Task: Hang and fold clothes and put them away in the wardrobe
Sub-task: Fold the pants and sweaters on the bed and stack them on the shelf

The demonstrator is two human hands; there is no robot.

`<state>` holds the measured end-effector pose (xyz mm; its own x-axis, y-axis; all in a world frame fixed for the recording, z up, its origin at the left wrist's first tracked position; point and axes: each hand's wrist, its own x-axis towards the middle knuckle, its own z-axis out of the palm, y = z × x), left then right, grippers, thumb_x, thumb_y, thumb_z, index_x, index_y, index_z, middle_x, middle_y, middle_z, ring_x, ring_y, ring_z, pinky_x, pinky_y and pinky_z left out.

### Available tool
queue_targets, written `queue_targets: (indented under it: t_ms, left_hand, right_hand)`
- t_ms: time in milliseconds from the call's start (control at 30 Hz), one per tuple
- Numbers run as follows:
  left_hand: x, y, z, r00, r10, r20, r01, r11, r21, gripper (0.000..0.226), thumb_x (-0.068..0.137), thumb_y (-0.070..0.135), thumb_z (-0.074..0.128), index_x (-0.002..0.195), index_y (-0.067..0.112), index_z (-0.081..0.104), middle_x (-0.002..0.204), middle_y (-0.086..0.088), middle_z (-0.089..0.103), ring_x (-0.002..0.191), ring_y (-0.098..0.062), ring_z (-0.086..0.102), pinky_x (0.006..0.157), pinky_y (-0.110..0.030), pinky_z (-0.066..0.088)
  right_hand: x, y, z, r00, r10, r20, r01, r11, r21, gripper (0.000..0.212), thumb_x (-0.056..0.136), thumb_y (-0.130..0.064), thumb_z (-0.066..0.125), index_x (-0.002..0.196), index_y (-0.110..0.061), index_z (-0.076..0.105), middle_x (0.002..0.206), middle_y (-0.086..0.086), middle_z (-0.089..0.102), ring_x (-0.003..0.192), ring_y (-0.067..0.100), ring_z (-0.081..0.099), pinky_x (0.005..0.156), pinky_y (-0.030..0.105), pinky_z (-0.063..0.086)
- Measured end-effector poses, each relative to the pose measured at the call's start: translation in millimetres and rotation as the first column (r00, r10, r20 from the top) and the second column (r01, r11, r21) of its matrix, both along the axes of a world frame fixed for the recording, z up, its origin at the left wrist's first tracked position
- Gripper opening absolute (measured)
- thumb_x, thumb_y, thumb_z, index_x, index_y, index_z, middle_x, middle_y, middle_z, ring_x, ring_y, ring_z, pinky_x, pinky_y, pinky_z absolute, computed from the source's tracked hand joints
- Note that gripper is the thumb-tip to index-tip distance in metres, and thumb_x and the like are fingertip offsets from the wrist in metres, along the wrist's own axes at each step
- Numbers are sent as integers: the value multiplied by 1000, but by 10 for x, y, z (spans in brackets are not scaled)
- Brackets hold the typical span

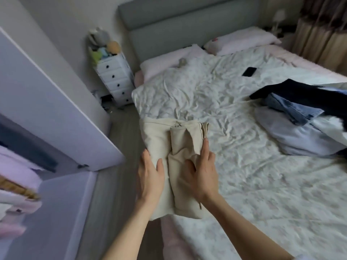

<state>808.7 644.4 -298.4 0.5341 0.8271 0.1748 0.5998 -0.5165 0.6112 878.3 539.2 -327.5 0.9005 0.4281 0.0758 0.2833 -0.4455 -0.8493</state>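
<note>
Two hands on one folded beige garment (180, 166) right now, held up at the left edge of the bed (244, 175), around 6 o'clock in the view. Left hand (150, 177) grasps its left side, thumb on top and fingers tucked under. Right hand (202, 173) clamps the right side, thumb pressed into the cloth. Over at 3 o'clock there's a pile of clothes (300, 113), dark and blue stuff, lying on the bed. Wardrobe door (47, 102) hangs open at 9 o'clock, with pale clothes (16, 177) blurry inside. Black phone (249, 71) sits on the covers around 1 o'clock.
</note>
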Motion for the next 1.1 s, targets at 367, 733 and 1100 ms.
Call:
queue_targets:
  t_ms: [367, 733, 1100]
  left_hand:
    - [-2176, 1124, 906, 996, 90, 12, -91, 979, 185, 47, 94, 21, 51, 135, 4, 36, 127, -16, 52, 112, -32, 53, 85, -36, 43]
    - [-2775, 2167, 1818, 948, 311, 62, -314, 893, 322, 45, 95, 21, 47, 137, 10, 36, 133, -12, 50, 114, -30, 53, 84, -36, 43]
    - [-2232, 4070, 2803, 901, 395, 179, -434, 830, 350, 37, 94, 20, 46, 129, 9, 38, 129, -14, 52, 112, -36, 51, 82, -37, 40]
  right_hand:
    - [-1927, 1230, 832, 993, 114, 16, -116, 981, 153, 74, 90, -24, 50, 149, -23, 5, 124, 9, 40, 97, 30, 52, 69, 32, 36]
    - [-2420, 2483, 1683, 966, 252, 62, -259, 924, 282, 73, 90, -24, 51, 148, -25, 7, 128, 9, 39, 101, 35, 52, 73, 33, 32]
    - [-1653, 4496, 2612, 905, 345, 247, -423, 780, 460, 73, 89, -21, 55, 148, -23, 12, 138, 12, 38, 112, 34, 48, 87, 38, 39]
